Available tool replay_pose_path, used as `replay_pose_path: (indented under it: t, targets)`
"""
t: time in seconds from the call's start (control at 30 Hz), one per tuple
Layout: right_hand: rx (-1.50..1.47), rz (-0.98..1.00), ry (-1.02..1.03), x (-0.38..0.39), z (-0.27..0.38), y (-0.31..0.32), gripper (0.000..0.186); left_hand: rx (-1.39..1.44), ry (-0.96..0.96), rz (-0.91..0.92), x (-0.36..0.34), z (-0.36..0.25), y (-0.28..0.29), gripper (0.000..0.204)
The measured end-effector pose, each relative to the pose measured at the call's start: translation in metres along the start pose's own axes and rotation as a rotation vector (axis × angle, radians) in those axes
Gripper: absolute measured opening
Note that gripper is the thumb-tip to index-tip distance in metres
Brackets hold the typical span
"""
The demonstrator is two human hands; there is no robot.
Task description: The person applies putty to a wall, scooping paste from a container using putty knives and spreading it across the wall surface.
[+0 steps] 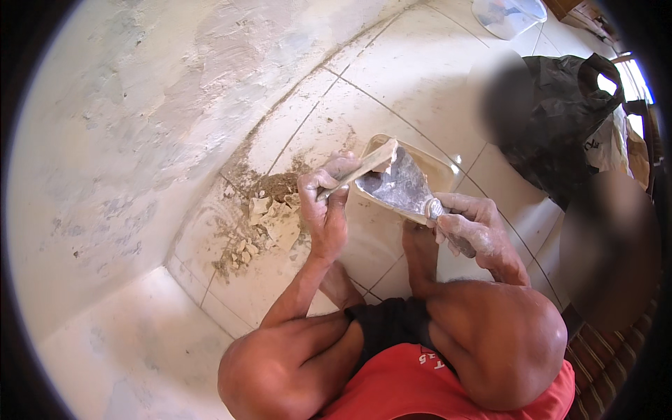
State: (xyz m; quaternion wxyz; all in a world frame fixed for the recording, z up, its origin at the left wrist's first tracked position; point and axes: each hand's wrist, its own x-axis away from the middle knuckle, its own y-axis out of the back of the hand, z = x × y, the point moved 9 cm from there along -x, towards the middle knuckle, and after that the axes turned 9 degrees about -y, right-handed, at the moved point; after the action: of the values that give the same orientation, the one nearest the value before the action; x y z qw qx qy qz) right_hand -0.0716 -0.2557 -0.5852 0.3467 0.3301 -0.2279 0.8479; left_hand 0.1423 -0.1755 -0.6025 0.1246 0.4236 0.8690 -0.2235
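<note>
My left hand is closed around one end of a flat, narrow, pale strip-like tool. Whitish paste clings to its far end. In my right hand is a putty knife, gripped near the base of its wide, flared blade. Grey-white paste smears the blade, whose far edge meets or nearly meets the strip's far end; exact contact is unclear. Both tools are over a rectangular plastic tub, which they partly hide. White dust coats the fingers of both hands.
Broken plaster flakes and brown debris lie on the tiled floor at left, by the rough patched wall. A black plastic bag stands at right. Farther back is a clear plastic container. My bent knees flank my forearms.
</note>
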Motion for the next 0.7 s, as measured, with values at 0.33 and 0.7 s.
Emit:
replay_pose_path:
  t: [0.33, 0.7]
  targets:
    - [0.086, -0.064, 0.135, -0.007, 0.008, 0.014, 0.044, -0.353, -0.283, 0.263, -0.021, -0.021, 0.008, 0.020]
    - [-0.166, 0.177, 0.017, 0.006, -0.010, 0.006, 0.033, -0.602, 0.076, -0.229, 0.017, -0.021, 0.108, 0.025]
